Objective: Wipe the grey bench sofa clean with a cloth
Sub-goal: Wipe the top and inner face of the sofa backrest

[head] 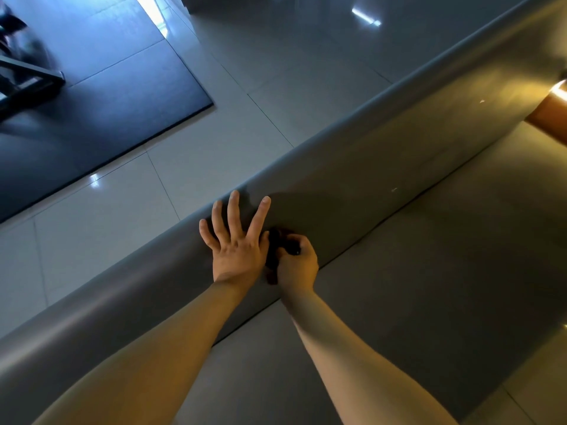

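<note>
1. Grey, smooth-upholstered bench sofa point(399, 167) runs diagonally, with the rounded backrest above and the flat seat below.
2. Left hand point(237, 250): fingers point(234, 210) straight and spread, pressed flat on the backrest top as a brace.
3. Right hand point(296, 265): fingers curled tight round a small, dark, bunched cloth point(273, 243), held against the backrest face just above the seat seam.
4. Step judged to be wiping the backrest. To do it well — spread the cloth flatter, press evenly, overlap long strokes along the bench, work into the seam.
</note>
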Tool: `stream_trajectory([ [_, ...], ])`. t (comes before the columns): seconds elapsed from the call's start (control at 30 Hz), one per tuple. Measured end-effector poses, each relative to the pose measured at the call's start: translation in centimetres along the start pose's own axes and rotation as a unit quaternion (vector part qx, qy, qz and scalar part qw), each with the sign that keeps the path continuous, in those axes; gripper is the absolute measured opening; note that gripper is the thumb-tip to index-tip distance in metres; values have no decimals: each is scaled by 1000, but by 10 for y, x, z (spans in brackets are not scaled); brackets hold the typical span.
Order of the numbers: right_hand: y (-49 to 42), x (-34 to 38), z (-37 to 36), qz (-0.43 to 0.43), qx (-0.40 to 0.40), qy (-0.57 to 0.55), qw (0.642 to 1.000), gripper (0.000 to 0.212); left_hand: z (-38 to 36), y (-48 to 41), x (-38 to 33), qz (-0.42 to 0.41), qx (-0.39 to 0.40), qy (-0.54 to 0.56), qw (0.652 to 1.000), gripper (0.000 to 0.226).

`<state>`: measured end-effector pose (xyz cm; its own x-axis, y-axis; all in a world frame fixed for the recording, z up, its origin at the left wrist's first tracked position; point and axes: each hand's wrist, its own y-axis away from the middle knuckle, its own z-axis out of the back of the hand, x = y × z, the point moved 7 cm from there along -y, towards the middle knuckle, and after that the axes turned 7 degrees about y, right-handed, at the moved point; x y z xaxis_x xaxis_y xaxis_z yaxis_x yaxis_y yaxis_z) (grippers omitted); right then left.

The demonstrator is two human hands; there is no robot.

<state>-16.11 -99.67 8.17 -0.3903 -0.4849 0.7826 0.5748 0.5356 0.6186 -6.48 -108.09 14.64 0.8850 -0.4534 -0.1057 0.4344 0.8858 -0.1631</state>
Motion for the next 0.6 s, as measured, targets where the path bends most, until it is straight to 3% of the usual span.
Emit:
stream_trajectory([
  [0.07, -11, 21, 15, 27, -45, 18, 998, 21, -1, 0, 1, 1, 12, 1, 1000, 77],
  [0.2, -49, 56, 37, 40, -97, -79, 991, 23, -2, 1, 2, 4, 18, 2, 1000, 79],
  [0.4, -27, 17, 1, 66, -56, 22, 996, 33, -1, -1, 1, -3, 11, 7, 1000, 80],
  [0.53, -15, -5, -6, -4, 19, 7, 1000, 23, 1, 0, 0, 2, 30, 23, 999, 79],
  [0.6, -14, 19, 5, 53, 5, 23, 998, 20, 1, 1, 0, 4, 55, 32, 998, 86],
])
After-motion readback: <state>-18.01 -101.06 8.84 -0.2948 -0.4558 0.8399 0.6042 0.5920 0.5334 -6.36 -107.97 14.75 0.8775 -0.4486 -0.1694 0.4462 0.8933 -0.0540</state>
